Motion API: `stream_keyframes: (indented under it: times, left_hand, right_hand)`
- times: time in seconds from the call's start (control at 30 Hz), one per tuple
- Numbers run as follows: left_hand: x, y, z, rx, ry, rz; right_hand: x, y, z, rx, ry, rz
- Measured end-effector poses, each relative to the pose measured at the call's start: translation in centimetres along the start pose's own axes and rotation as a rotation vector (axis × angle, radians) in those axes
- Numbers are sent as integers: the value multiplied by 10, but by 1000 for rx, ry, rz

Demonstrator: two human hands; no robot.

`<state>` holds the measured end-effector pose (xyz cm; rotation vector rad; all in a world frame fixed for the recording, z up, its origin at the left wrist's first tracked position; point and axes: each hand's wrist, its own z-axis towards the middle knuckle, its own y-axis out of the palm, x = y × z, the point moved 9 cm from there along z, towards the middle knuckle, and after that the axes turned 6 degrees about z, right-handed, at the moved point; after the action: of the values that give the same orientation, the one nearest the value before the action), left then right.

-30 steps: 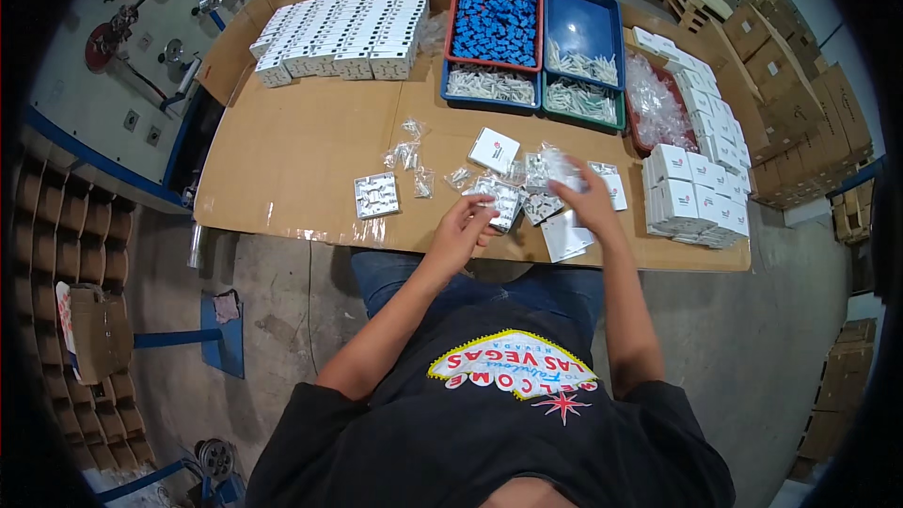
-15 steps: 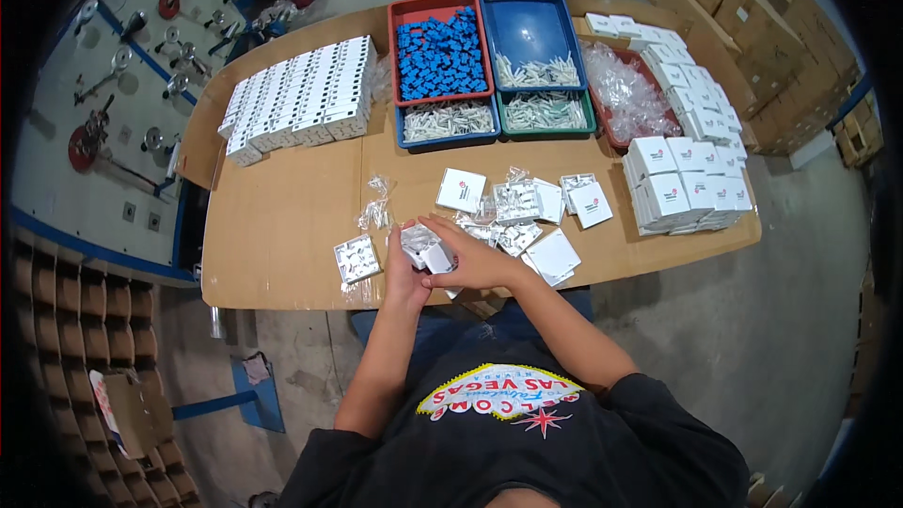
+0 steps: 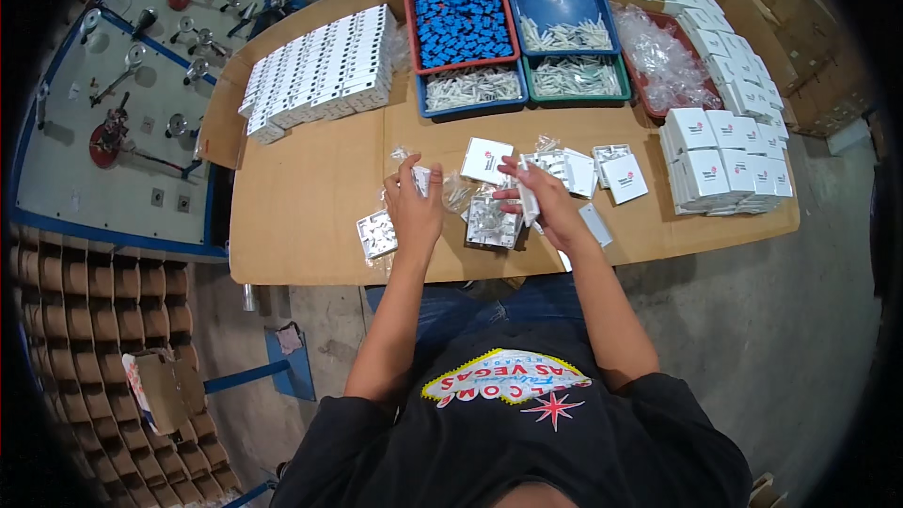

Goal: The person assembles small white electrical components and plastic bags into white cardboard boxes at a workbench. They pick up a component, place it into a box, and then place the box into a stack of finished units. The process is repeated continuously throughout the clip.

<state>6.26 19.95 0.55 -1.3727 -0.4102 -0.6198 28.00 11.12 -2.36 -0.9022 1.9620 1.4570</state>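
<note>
Near the front of the cardboard-covered table, my left hand (image 3: 415,211) is curled around a small white piece (image 3: 421,181), partly hidden by the fingers. My right hand (image 3: 557,212) grips a thin white square plate (image 3: 529,194), seen nearly edge-on. Between the hands lies a white square frame (image 3: 493,222) with small parts in it. A similar filled frame (image 3: 377,234) rests left of my left wrist. Beyond my right hand are a printed white plate (image 3: 486,160) and more filled frames.
A block of stacked white units (image 3: 324,71) stands far left. At the back, a red tray (image 3: 410,14) holds blue parts, beside blue and green trays (image 3: 616,94) of small white pieces. Clear plastic bags (image 3: 658,61) fill another red tray, near stacked white plates (image 3: 701,172) on the right.
My hands have moved apart from the white pieces they held together. The right now has a white plate to the right, and a filled frame shows between them. The whole view has shifted slightly.
</note>
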Motion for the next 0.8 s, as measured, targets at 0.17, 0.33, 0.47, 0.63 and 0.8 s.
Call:
stream_keyframes:
  times: [0.17, 0.33, 0.47, 0.63, 0.8]
  left_hand:
    - [-15, 26, -29, -199, -339, -1229]
    - [24, 26, -57, -262, -448, -1516]
    - [33, 30, -60, -314, -479, -1589]
    - [55, 25, -67, -349, -435, -1630]
    - [50, 22, -70, -312, -404, -1628]
  right_hand:
    - [-2, 8, -4, -123, -61, 191]
    - [-9, 31, -17, -294, -8, 444]
    - [-8, 36, -18, -220, -23, 347]
    - [-3, 47, -25, -195, 1, 328]
    - [0, 51, -30, -160, -33, 197]
